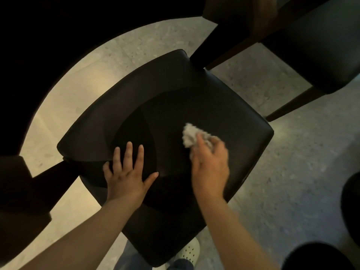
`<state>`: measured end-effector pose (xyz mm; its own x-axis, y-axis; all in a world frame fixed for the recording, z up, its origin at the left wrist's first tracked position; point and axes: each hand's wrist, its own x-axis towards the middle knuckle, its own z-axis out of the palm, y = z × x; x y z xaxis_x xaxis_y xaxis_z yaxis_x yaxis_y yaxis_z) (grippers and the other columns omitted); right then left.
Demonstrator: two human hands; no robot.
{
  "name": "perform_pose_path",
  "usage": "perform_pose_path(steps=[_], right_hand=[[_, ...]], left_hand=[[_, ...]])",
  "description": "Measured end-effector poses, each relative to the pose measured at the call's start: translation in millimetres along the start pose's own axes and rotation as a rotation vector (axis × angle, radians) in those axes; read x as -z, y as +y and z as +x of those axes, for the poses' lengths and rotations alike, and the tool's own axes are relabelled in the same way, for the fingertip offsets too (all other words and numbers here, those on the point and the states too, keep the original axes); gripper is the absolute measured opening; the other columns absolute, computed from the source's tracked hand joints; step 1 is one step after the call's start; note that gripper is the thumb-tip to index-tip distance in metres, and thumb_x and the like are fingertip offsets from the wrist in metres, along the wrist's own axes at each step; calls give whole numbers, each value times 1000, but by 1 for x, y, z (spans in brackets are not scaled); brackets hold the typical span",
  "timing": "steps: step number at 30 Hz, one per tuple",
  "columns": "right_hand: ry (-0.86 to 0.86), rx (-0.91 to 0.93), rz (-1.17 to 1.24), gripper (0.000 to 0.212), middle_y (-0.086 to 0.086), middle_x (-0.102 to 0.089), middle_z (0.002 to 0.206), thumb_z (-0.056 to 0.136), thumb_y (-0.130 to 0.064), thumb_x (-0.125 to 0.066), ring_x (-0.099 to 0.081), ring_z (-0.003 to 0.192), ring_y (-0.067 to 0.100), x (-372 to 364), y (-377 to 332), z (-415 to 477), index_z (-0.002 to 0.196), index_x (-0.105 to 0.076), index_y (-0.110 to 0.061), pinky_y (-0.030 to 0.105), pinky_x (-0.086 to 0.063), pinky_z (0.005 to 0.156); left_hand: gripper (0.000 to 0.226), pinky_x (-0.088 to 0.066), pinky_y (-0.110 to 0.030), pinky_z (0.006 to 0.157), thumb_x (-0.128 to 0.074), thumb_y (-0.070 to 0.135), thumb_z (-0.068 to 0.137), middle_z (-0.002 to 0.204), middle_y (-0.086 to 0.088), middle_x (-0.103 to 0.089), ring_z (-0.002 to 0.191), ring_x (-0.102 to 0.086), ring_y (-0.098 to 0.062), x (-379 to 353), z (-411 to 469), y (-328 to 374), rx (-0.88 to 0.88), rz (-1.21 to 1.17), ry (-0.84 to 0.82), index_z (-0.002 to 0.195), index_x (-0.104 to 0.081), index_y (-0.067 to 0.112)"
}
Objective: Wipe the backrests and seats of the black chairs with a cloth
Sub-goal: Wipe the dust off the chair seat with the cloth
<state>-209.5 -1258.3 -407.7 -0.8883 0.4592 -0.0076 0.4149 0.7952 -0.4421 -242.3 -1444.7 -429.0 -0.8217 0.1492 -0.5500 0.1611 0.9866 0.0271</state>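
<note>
On the padded seat of the black leather-look chair (224, 106) right below you, your right hand (210, 164) is clenched around a crumpled, pale, fluffy cloth (190, 136), pressing it against the cushion toward the seat's right half. Its outline is blurred, so you seem to be mid-stroke; bunching the cloth that way gives you a firm pad to push with. Your left hand (126, 172) grasps nothing: it lies flat and spread on the near-left part of the same seat, fingers fanned, most likely to steady the chair so it does not slide on the speckled grey stone floor (282, 191) while you rub. A second black upholstered chair with dark wooden legs (319, 51) stands just beyond, at upper right, probably next in line. Where this chair's backrest sits I cannot tell for sure; the darker curved band at the seat's far-left may be it.
</note>
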Motion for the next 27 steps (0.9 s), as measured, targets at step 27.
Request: perform_pose_path(steps=[27], right_hand=[[20, -168, -39, 26, -4, -54, 108, 97, -24, -51, -54, 101, 20, -4, 90, -74, 120, -61, -23, 16, -38, 75]], left_hand=[[71, -17, -46, 120, -38, 51, 95, 164, -5, -8, 151, -2, -29, -33, -81, -18, -165, -109, 89, 155, -18, 18]])
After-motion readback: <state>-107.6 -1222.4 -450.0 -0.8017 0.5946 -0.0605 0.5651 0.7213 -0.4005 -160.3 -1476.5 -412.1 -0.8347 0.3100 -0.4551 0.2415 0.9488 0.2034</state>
